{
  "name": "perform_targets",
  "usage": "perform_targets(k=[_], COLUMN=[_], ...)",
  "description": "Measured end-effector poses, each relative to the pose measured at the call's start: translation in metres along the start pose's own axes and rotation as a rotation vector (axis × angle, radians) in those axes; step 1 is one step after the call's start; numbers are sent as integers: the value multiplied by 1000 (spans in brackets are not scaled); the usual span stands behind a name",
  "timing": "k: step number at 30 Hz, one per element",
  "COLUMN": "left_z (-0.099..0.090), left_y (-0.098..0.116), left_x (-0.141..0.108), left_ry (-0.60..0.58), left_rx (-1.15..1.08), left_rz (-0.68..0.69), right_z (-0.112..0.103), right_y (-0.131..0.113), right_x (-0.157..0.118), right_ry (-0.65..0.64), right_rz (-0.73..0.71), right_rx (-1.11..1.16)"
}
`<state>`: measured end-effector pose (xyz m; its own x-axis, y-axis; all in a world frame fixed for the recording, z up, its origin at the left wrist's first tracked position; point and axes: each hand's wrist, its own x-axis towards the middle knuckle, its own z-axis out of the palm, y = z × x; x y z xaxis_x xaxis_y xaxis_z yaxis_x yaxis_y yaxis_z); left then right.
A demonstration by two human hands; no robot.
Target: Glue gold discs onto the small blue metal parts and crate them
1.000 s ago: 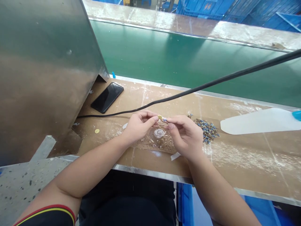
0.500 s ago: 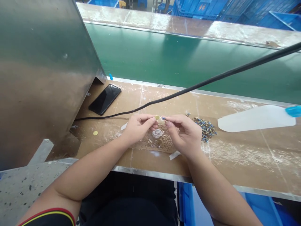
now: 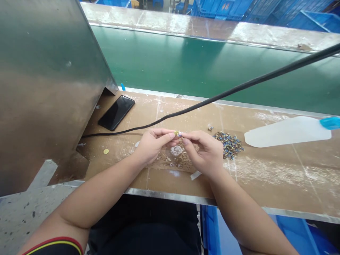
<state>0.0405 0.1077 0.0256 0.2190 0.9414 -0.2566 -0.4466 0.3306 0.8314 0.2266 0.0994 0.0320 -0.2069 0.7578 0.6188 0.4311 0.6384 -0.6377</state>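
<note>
The left hand (image 3: 150, 147) has its thumb and forefinger closed on a yellow disc (image 3: 176, 133), held tilted above the bench, in front of the person; the right hand (image 3: 205, 150), just beside it, pinches a tiny bluish piece (image 3: 180, 135) at the disc's edge, thumb and forefinger close together, though whether piece and disc touch is too small to tell. Among the materials, a dull, smudged metal panel (image 3: 47, 78) stands at far left, then a second disc (image 3: 106, 151), flat and round, and a glossy black phone (image 3: 116, 112) lying aslant. A black cable (image 3: 212, 100) rises from the panel's foot toward the upper right. Beneath the hands sits a round, clear lump (image 3: 176, 151) amid crumbly specks; right of it come a heap (image 3: 230, 145) of small blue and brassy bits and a smooth white bottle (image 3: 281, 131) on its side, blue-capped. The bench (image 3: 170, 180) is brown, scuffed and metal-edged. Speckled floor (image 3: 21, 219) shows at lower left, a green belt (image 3: 159, 58) runs beyond, and blue crates (image 3: 220, 7) stand behind.
</note>
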Motion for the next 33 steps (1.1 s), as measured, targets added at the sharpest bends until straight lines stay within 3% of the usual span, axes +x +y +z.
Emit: perform_targets(k=[14, 23, 29, 33], left_z=[1, -2, -4, -8], left_y=[-3, -5, -1, 3], left_x=[-3, -6, -5, -1], left_ry=[25, -4, -50, 6], left_rx=[98, 182, 429, 654], left_rz=[91, 138, 341, 498], right_z=[3, 4, 0, 1], right_y=[4, 6, 9, 24], right_x=[-2, -2, 3, 3], right_ry=[33, 4, 38, 130], right_rz=[-125, -101, -66, 6], right_rx=[-101, -99, -109, -88])
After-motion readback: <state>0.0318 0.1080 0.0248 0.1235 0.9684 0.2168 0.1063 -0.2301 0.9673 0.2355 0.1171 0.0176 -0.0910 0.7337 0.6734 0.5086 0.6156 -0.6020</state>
